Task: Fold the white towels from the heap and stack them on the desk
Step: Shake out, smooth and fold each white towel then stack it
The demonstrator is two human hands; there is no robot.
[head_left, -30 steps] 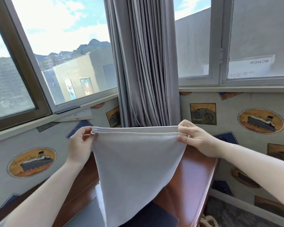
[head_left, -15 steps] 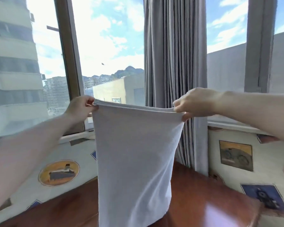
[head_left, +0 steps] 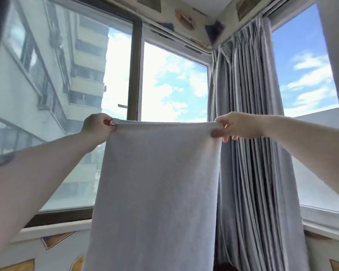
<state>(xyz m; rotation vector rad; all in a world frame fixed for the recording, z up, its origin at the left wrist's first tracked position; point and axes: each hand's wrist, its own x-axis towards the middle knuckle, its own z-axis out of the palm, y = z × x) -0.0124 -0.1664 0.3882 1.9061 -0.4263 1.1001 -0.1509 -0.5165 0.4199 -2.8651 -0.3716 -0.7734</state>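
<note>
**Towel held up by both top corners**

Head view, the only one here. Left hand (head_left: 98, 127) is curled tight, pinching the top left corner of the towel (head_left: 157, 192) between thumb and fingers. Right hand (head_left: 234, 125) does the same at the top right corner, thumb in front on the cloth, the other fingers bent behind it with a couple of fingertips poking out below. Both arms are stretched out and up.

The towel hangs straight down between the hands, top edge pulled nearly level and taut. It looks doubled over at that edge, you can see layers bunched at the left corner. The surface is smooth, whitish-grey, and runs out the bottom of the shot. Behind it are the window (head_left: 172, 85) and the grey curtain (head_left: 249, 133) in the corner.
</note>
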